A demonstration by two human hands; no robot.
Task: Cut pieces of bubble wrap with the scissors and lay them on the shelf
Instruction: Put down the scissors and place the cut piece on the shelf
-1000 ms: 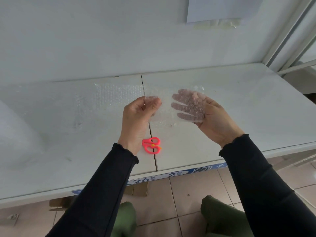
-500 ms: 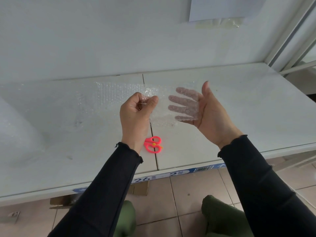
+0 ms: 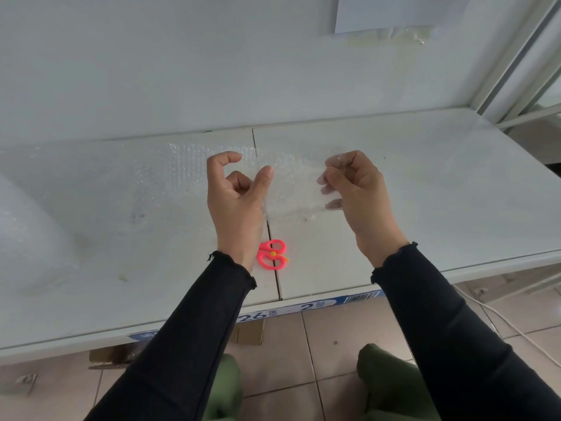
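A clear bubble wrap piece (image 3: 296,189) hangs in the air between my hands, above the white shelf (image 3: 425,183). My right hand (image 3: 353,189) pinches its right edge, and its fingers show through the film. At the piece's left edge is my left hand (image 3: 235,196). Its thumb lies along that edge, and the index finger is lifted away from the thumb and curled. Another bubble wrap piece (image 3: 209,165) lies flat on the shelf behind my left hand. Pink scissors (image 3: 272,255) lie shut on the shelf below my left wrist.
A large roll of bubble wrap (image 3: 27,232) fills the shelf's left end. A seam (image 3: 274,281) runs front to back across the shelf. Metal uprights (image 3: 516,71) stand at the right. Below the shelf edge is a tiled floor (image 3: 318,344) with a white cable.
My left index finger has come off the thumb, loosening the pinch on the piece. My right hand went from flat behind the film to pinching its right edge. Both hands moved slightly further apart.
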